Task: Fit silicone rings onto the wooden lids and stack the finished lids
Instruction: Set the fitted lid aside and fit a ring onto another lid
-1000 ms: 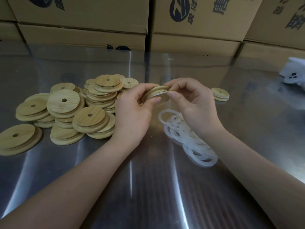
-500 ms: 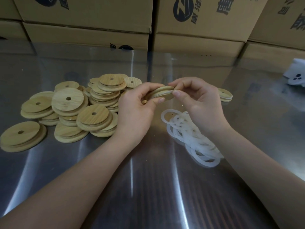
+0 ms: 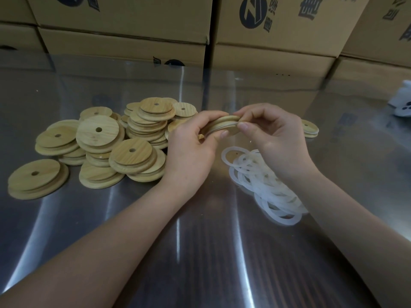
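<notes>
Nearby: lid pile (image 3: 115,141), rings (image 3: 262,181), cartons (image 3: 124,21).

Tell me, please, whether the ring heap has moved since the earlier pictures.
No; the ring heap lies where it did, right of the pile of wooden lids.

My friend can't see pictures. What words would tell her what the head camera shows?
The left hand and right hand hold one wooden lid edge-on above a shiny metal table, with a white silicone ring around its edge. A heap of lids lies to the left, loose rings lie below the right hand, and cardboard boxes stand behind.
</notes>
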Demonstrator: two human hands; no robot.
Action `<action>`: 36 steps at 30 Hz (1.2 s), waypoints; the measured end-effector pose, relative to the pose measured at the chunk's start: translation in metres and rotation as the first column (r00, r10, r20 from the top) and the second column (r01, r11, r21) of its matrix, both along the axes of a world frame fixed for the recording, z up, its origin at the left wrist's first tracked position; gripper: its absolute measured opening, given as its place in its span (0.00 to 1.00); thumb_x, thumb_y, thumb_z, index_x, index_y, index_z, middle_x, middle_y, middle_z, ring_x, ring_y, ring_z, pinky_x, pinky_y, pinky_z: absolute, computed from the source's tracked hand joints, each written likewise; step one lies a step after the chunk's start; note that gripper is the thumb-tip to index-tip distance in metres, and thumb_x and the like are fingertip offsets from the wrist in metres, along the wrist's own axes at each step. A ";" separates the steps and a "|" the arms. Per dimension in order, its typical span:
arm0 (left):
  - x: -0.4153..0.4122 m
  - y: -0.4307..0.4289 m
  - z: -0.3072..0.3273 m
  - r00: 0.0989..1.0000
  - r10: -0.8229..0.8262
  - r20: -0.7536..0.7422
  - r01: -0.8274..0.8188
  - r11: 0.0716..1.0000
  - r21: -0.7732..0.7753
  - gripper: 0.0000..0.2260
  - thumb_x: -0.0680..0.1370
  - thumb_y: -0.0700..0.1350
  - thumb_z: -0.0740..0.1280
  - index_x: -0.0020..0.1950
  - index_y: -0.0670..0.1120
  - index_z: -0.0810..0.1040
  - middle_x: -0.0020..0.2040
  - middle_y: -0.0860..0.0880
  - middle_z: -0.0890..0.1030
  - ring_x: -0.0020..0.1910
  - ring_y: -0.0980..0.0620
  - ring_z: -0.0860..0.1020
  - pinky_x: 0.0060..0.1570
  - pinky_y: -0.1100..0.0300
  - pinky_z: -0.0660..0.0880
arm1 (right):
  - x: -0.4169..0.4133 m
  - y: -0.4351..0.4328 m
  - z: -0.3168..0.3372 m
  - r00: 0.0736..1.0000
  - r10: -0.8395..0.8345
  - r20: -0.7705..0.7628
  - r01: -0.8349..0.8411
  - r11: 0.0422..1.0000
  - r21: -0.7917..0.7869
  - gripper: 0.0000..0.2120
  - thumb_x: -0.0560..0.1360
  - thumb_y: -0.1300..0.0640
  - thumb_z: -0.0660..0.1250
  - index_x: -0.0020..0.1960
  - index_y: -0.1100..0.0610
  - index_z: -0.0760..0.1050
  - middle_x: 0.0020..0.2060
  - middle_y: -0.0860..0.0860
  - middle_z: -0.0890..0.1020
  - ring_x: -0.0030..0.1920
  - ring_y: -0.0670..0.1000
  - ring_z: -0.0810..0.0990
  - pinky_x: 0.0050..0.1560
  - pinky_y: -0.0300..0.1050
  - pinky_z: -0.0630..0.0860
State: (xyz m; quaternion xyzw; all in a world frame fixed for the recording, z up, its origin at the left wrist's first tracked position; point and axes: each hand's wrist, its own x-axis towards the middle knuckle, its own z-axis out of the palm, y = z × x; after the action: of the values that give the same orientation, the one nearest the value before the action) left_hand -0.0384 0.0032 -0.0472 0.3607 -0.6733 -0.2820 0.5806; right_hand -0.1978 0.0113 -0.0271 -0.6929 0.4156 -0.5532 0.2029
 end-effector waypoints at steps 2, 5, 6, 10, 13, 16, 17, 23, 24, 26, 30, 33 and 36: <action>0.000 0.001 0.000 1.000 -0.001 0.009 0.001 1.000 -0.003 0.13 0.75 0.35 0.70 0.53 0.52 0.80 0.46 0.59 0.82 0.49 0.61 0.80 0.51 0.68 0.75 | 0.000 0.000 0.000 1.000 -0.002 -0.010 0.002 1.000 0.003 0.11 0.74 0.69 0.70 0.42 0.54 0.78 0.46 0.50 0.83 0.49 0.46 0.82 0.52 0.37 0.76; 0.000 0.003 0.000 1.000 -0.002 0.023 0.002 1.000 -0.008 0.12 0.75 0.36 0.71 0.54 0.52 0.80 0.46 0.59 0.81 0.49 0.62 0.80 0.49 0.69 0.75 | -0.001 0.000 0.000 1.000 -0.001 -0.014 0.002 1.000 0.012 0.10 0.74 0.69 0.70 0.42 0.54 0.78 0.46 0.51 0.83 0.49 0.46 0.83 0.52 0.38 0.77; 0.000 0.003 0.001 1.000 -0.003 0.025 0.003 1.000 -0.009 0.12 0.76 0.37 0.71 0.54 0.52 0.80 0.46 0.59 0.81 0.49 0.62 0.80 0.49 0.69 0.75 | -0.001 0.000 0.001 1.000 0.001 -0.013 -0.001 1.000 0.015 0.10 0.74 0.69 0.70 0.42 0.55 0.78 0.46 0.51 0.83 0.49 0.46 0.83 0.53 0.38 0.77; 0.000 0.004 0.002 1.000 -0.009 0.006 0.009 1.000 0.005 0.08 0.76 0.40 0.72 0.53 0.49 0.81 0.46 0.57 0.82 0.48 0.59 0.81 0.50 0.61 0.78 | -0.001 0.000 0.001 0.999 0.023 -0.031 -0.022 0.999 0.025 0.08 0.74 0.68 0.70 0.43 0.56 0.78 0.45 0.51 0.83 0.49 0.47 0.83 0.53 0.38 0.76; 0.001 0.002 0.002 0.999 -0.019 -0.038 0.020 0.999 0.035 0.06 0.76 0.42 0.72 0.52 0.48 0.82 0.46 0.54 0.83 0.49 0.58 0.81 0.52 0.56 0.79 | -0.002 0.000 0.001 0.999 0.045 -0.030 -0.044 0.998 0.041 0.06 0.74 0.68 0.70 0.44 0.58 0.79 0.47 0.53 0.83 0.51 0.47 0.83 0.53 0.39 0.77; 0.001 0.002 0.001 0.996 -0.033 -0.082 0.037 0.998 0.055 0.05 0.76 0.42 0.72 0.51 0.50 0.82 0.46 0.54 0.84 0.49 0.56 0.82 0.53 0.55 0.79 | -0.004 -0.001 0.001 0.998 0.065 -0.017 -0.063 0.996 0.065 0.05 0.75 0.67 0.70 0.45 0.58 0.79 0.49 0.54 0.83 0.52 0.47 0.82 0.54 0.39 0.77; 0.001 0.002 0.001 0.994 -0.037 -0.100 0.043 0.997 0.059 0.06 0.76 0.42 0.72 0.50 0.52 0.82 0.45 0.54 0.84 0.49 0.56 0.82 0.53 0.56 0.79 | -0.005 -0.002 0.002 0.997 0.072 -0.009 -0.071 0.994 0.078 0.06 0.75 0.67 0.70 0.45 0.57 0.79 0.49 0.54 0.83 0.52 0.47 0.82 0.54 0.39 0.77; 0.001 0.002 0.002 0.988 -0.038 -0.149 0.051 0.995 0.089 0.05 0.76 0.43 0.71 0.49 0.52 0.81 0.44 0.53 0.84 0.47 0.56 0.82 0.47 0.58 0.78 | -0.008 -0.005 0.001 0.982 0.135 0.136 -0.160 0.968 0.195 0.07 0.75 0.65 0.70 0.44 0.54 0.80 0.47 0.50 0.84 0.51 0.50 0.83 0.55 0.44 0.78; 0.001 0.002 0.002 0.988 -0.034 -0.151 0.049 0.995 0.091 0.04 0.76 0.43 0.71 0.50 0.51 0.81 0.45 0.53 0.84 0.47 0.55 0.82 0.47 0.56 0.79 | -0.008 -0.005 0.001 0.977 0.142 0.160 -0.174 0.962 0.209 0.07 0.75 0.65 0.70 0.44 0.55 0.80 0.47 0.50 0.85 0.51 0.51 0.83 0.54 0.44 0.79; 0.001 0.002 0.003 0.988 -0.031 -0.152 0.046 0.994 0.098 0.04 0.77 0.43 0.71 0.50 0.50 0.81 0.45 0.52 0.84 0.48 0.53 0.82 0.49 0.51 0.80 | -0.007 -0.006 0.002 0.973 0.142 0.182 -0.181 0.959 0.220 0.06 0.75 0.65 0.69 0.44 0.55 0.80 0.46 0.50 0.85 0.51 0.52 0.83 0.55 0.46 0.80; 0.001 0.003 0.004 0.989 -0.030 -0.146 0.046 0.993 0.109 0.04 0.77 0.42 0.71 0.50 0.50 0.81 0.45 0.53 0.84 0.48 0.52 0.82 0.52 0.46 0.80 | -0.006 -0.005 0.002 0.979 0.108 0.172 -0.144 0.967 0.209 0.08 0.76 0.66 0.68 0.43 0.55 0.80 0.44 0.49 0.85 0.48 0.51 0.83 0.53 0.45 0.80; 0.001 0.003 0.007 0.992 -0.012 -0.123 0.023 0.995 0.093 0.04 0.77 0.41 0.71 0.50 0.50 0.81 0.44 0.55 0.83 0.48 0.54 0.82 0.52 0.49 0.80 | -0.004 -0.004 0.002 0.984 0.082 0.160 -0.113 0.974 0.195 0.08 0.76 0.67 0.67 0.43 0.56 0.79 0.41 0.48 0.84 0.46 0.49 0.82 0.50 0.42 0.79; 0.000 0.003 0.009 0.996 0.011 -0.093 -0.003 0.997 0.081 0.05 0.77 0.41 0.71 0.50 0.50 0.81 0.43 0.56 0.82 0.47 0.56 0.81 0.52 0.50 0.79 | -0.003 -0.003 0.002 0.985 0.070 0.156 -0.099 0.978 0.184 0.09 0.76 0.68 0.67 0.42 0.56 0.79 0.40 0.48 0.84 0.44 0.47 0.82 0.47 0.39 0.78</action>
State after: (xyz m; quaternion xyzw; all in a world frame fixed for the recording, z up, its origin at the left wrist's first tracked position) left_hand -0.0383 0.0060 -0.0379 0.3727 -0.6322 -0.3235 0.5973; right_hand -0.2007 0.0079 -0.0253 -0.6442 0.4205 -0.5516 0.3222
